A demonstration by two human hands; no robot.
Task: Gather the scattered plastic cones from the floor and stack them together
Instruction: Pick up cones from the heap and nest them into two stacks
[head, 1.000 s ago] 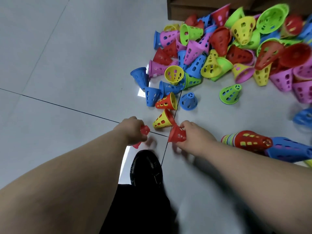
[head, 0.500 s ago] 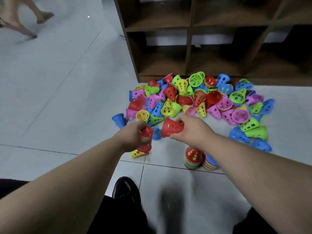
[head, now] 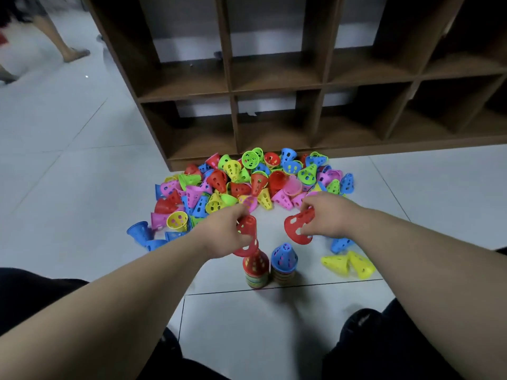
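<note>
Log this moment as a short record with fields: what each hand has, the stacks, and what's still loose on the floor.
Left hand: grips red cones right over the red-topped stack; contact unclear
Right hand: holds a single red cone in the air, on no stack
Stacks: two upright on the floor, the red-topped one and a blue-topped stack, side by side
Loose: mixed pile before the brown shelf unit; two yellow cones on their sides at right
</note>
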